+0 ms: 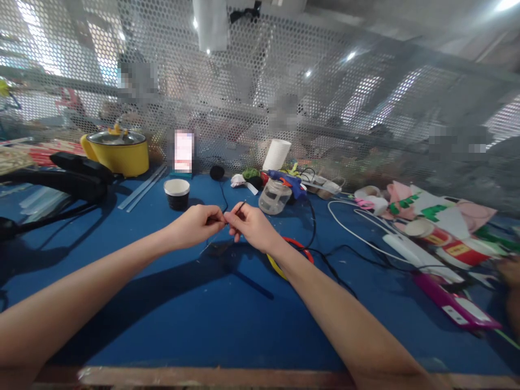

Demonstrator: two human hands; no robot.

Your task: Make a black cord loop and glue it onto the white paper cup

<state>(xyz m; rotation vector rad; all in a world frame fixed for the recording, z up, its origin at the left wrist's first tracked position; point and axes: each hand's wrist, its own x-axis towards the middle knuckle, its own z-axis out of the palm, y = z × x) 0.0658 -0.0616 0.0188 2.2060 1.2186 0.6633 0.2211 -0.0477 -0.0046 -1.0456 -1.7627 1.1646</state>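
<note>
My left hand [203, 225] and my right hand [251, 225] meet at the fingertips above the blue table [174, 319]. A thin dark stick-like piece [241, 206] pokes up from the fingers of my right hand, which are closed round it. The fingers of my left hand are pinched together right beside it; whatever lies between them is too small to make out. Under my right wrist lies a red and yellow ring [280, 269], partly covered by the arm. A dark paper cup with a white rim [177, 195] stands beyond my left hand.
Behind the hands are a clear plastic jar [275, 198], a blue glue gun [289, 181] and a stack of white cups [277, 154]. A yellow pot [117, 153] and a lit phone [183, 151] stand farther back. Cables and a purple power strip [455, 303] lie at right.
</note>
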